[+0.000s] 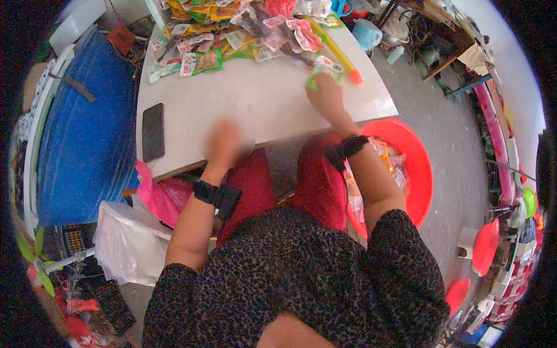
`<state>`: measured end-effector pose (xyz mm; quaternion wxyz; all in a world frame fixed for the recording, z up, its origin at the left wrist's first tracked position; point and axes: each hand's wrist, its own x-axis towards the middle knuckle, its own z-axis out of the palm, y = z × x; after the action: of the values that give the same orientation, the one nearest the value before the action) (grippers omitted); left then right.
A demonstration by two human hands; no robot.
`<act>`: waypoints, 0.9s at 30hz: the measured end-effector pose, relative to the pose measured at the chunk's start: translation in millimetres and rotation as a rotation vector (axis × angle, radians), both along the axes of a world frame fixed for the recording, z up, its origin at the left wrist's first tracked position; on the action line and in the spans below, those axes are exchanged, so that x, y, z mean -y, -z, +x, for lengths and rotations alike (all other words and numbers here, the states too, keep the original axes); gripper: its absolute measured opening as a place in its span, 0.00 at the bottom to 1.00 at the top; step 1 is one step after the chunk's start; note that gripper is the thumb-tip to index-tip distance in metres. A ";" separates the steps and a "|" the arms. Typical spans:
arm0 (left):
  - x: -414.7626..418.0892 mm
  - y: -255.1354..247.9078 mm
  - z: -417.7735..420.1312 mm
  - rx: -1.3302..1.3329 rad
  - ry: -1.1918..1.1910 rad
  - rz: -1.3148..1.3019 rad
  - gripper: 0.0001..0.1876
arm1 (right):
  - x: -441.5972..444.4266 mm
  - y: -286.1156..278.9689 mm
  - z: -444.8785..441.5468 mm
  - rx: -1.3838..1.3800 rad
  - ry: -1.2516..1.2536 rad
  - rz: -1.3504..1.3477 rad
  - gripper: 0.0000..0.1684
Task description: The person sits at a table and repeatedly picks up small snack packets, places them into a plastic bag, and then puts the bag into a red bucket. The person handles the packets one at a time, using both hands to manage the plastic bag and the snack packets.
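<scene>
My right hand (325, 95) is over the right part of the white table (270, 95), its fingers on a small green-edged plastic packet (327, 65). Blur and the hand's back hide whether it grips the packet. My left hand (224, 141) is at the table's near edge, curled and blurred; its fingers and anything in them cannot be made out. A heap of small sealed packets (235, 26) covers the far part of the table. One green-edged packet (201, 63) lies at the heap's near left side. A yellow tube with an orange end (337, 50) lies right of the heap.
A dark phone-like slab (153, 132) lies at the table's left edge. The red basin (420, 174) beside my right leg holds packets. A pink plastic bag (167, 195) hangs below the near left corner. Left of the table stands a large blue surface (87, 130).
</scene>
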<state>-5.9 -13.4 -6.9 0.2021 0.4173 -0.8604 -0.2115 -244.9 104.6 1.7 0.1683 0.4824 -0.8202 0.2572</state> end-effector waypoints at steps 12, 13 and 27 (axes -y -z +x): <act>-2.9 5.5 16.6 -0.121 0.168 -0.145 0.19 | 2.1 14.8 42.0 0.119 -0.204 0.622 0.19; -4.5 4.0 17.1 -0.104 0.171 -0.166 0.19 | 0.8 11.5 43.1 0.031 -0.175 0.421 0.19; -4.8 -10.7 0.4 0.271 0.170 -0.046 0.10 | -9.1 5.3 -40.6 0.361 0.184 0.599 0.26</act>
<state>-5.5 -8.6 3.8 0.0750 0.3631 -0.9166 -0.1499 -285.5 113.8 -3.6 -0.1059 0.3811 -0.9158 0.0701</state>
